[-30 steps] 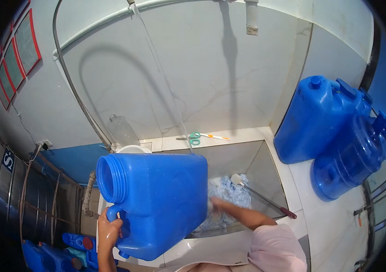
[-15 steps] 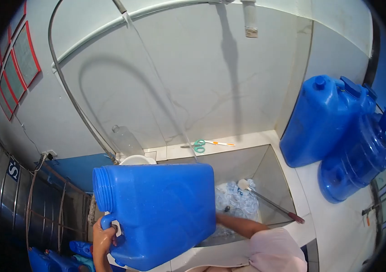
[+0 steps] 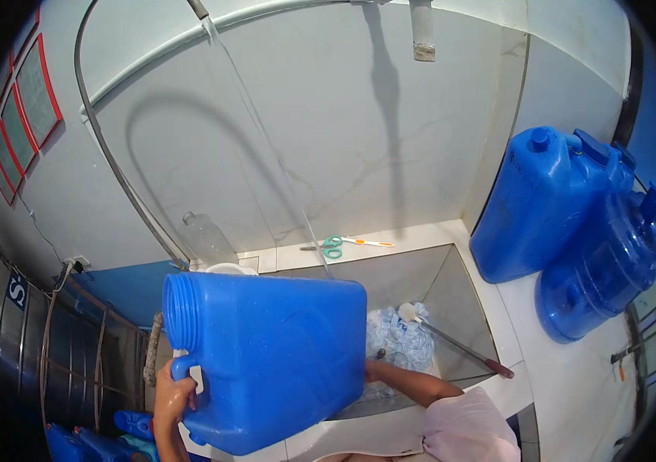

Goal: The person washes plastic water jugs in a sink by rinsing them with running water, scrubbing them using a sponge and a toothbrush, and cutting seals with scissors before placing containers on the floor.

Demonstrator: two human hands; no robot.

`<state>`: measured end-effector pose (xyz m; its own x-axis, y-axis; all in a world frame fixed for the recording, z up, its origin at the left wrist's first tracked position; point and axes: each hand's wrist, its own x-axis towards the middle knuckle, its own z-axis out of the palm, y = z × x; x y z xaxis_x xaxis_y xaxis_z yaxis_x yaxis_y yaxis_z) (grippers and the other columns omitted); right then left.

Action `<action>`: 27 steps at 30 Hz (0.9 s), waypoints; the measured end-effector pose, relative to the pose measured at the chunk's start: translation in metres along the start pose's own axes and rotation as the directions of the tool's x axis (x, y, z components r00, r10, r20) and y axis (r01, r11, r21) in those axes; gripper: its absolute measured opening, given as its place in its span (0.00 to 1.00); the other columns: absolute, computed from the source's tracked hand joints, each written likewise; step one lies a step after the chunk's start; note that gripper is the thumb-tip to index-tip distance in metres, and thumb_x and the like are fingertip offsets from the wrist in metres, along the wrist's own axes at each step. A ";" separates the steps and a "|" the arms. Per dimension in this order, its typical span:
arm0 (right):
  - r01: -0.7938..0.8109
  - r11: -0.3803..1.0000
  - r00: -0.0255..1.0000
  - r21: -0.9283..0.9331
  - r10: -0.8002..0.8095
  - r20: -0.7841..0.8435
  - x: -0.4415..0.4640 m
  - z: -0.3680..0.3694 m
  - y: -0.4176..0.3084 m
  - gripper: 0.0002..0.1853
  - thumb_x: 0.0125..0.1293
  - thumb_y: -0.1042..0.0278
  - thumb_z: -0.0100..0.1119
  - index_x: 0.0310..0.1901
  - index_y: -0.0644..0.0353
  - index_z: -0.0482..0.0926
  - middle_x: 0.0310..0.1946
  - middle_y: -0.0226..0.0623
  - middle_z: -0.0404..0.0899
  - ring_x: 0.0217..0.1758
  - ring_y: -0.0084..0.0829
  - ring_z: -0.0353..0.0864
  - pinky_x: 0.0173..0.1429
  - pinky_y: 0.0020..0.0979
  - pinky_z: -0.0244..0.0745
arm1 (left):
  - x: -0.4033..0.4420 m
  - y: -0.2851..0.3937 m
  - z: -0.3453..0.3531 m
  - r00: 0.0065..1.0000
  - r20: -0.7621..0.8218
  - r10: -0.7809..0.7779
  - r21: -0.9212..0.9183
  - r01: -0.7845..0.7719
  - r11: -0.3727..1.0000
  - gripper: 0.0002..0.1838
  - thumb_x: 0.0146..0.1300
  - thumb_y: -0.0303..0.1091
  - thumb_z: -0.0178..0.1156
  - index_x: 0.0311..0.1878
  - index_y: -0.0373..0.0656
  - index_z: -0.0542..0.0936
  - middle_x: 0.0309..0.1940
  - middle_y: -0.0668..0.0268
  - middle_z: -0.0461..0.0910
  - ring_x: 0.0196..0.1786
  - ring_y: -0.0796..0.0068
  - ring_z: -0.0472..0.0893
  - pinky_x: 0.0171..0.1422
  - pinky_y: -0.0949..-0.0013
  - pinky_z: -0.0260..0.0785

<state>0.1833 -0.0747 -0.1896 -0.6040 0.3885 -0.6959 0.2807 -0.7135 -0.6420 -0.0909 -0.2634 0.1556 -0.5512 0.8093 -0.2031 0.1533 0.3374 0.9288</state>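
Observation:
A large blue plastic water jug (image 3: 278,358) is held on its side over the near edge of the sink, its open threaded mouth facing left. My left hand (image 3: 174,394) is closed around the jug's handle, below the mouth. At the jug's bottom end on the right is my right hand (image 3: 374,371), holding it there; most of its fingers are hidden behind the jug. A thin water stream (image 3: 270,146) falls from a hose end (image 3: 199,9) and passes out of sight behind the jug.
The tiled sink (image 3: 463,300) holds crumpled clear-blue plastic pieces (image 3: 405,339) and a long-handled brush (image 3: 466,348). Scissors (image 3: 332,247) and an orange-white tool (image 3: 368,242) lie on the back ledge beyond. Blue jugs (image 3: 532,204) stand right; a steel tank (image 3: 16,331) stands left.
The jug has turned slightly, showing more of its mouth, and both hands have stayed on it. The camera view has shifted a little. Water still runs from the hose.

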 end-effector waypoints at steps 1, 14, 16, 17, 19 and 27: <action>0.015 0.994 0.999 -0.110 -0.019 -0.037 -0.006 -0.021 -0.004 0.18 0.66 0.58 0.42 0.38 0.64 0.77 0.34 0.50 0.79 0.38 0.44 0.80 0.39 0.43 0.75 | 0.002 -0.003 0.004 1.000 0.003 -0.009 0.001 0.009 1.000 0.15 0.42 0.19 0.48 0.38 0.33 0.72 0.13 0.66 0.68 0.09 0.77 0.66 0.11 0.73 0.60; -0.271 0.201 -0.046 -0.941 -0.980 -0.196 -0.088 -0.194 -0.224 0.13 0.60 0.62 0.52 0.40 0.63 0.74 0.40 0.50 0.74 0.46 0.49 0.73 0.50 0.44 0.69 | 0.040 -0.029 0.173 0.776 0.589 0.227 0.492 -0.567 0.661 0.16 0.47 0.41 0.59 0.41 0.47 0.77 0.30 0.50 0.80 0.35 0.48 0.79 0.40 0.53 0.70; -0.400 0.069 -0.093 -0.914 -0.995 -0.034 -0.082 -0.189 -0.235 0.12 0.58 0.64 0.54 0.39 0.64 0.75 0.42 0.49 0.72 0.48 0.48 0.72 0.52 0.42 0.69 | 0.053 -0.040 0.197 0.760 0.608 0.228 0.533 -0.604 0.593 0.17 0.48 0.43 0.59 0.41 0.49 0.76 0.30 0.51 0.80 0.36 0.46 0.78 0.39 0.50 0.70; -0.441 0.008 -0.021 -0.898 -1.000 0.001 -0.084 -0.181 -0.244 0.12 0.56 0.65 0.55 0.37 0.64 0.77 0.40 0.49 0.73 0.47 0.47 0.73 0.52 0.41 0.70 | 0.058 -0.043 0.208 0.712 0.649 0.268 0.526 -0.674 0.519 0.16 0.49 0.43 0.58 0.41 0.49 0.75 0.29 0.52 0.80 0.35 0.47 0.78 0.38 0.49 0.69; -0.344 -0.013 0.242 -0.939 -0.967 -0.075 -0.093 -0.152 -0.272 0.10 0.55 0.69 0.55 0.35 0.65 0.79 0.34 0.49 0.77 0.40 0.44 0.77 0.46 0.42 0.73 | 0.069 -0.044 0.229 0.643 0.703 0.303 0.514 -0.755 0.408 0.16 0.50 0.43 0.58 0.43 0.50 0.74 0.30 0.53 0.80 0.35 0.50 0.79 0.37 0.49 0.69; 0.335 0.626 0.892 -0.705 -0.452 0.022 -0.083 0.019 -0.310 0.08 0.59 0.75 0.51 0.32 0.72 0.78 0.23 0.42 0.78 0.25 0.31 0.82 0.30 0.28 0.80 | 0.121 -0.053 0.298 0.569 0.290 0.769 0.639 -0.713 0.287 0.22 0.48 0.39 0.63 0.47 0.43 0.73 0.33 0.54 0.78 0.38 0.55 0.76 0.43 0.55 0.66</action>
<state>0.1323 0.1032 0.0727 -0.6821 0.6562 -0.3228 0.4987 0.0946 -0.8616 0.0786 -0.0401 -0.0102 0.0420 0.8599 0.5087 0.9615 -0.1731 0.2133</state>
